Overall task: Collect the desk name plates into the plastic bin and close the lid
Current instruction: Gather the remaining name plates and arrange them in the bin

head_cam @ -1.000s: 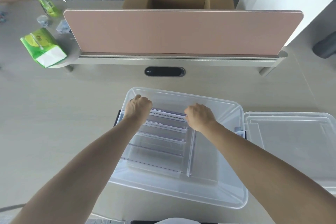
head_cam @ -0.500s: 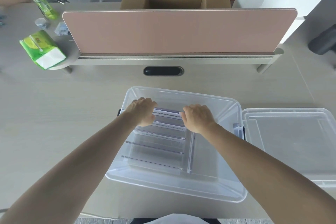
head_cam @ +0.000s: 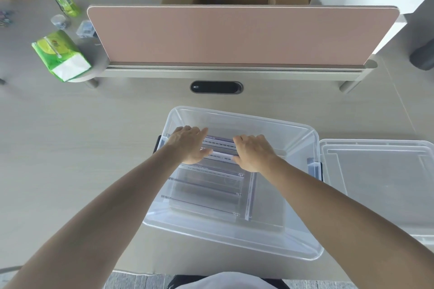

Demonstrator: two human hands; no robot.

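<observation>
Head camera view: both hands reach into a clear rectangular plastic bin (head_cam: 303, 248) at centre frame. Left hand (head_cam: 190, 145) and right hand (head_cam: 254, 152), fingers spread and loosely open, rest on the ends of a clear acrylic name plate (head_cam: 220, 144), its long axis running left-right between them. Its flat clear lid (head_cam: 380, 185) lies right, nearer the right hand.

Both fists opened up! The left hand (head_cam: 190, 144) and right hand (head_cam: 254, 152) went from clenched to flat, fingers spread over the far name plates (head_cam: 220, 146) inside the bin (head_cam: 305, 138).
</observation>
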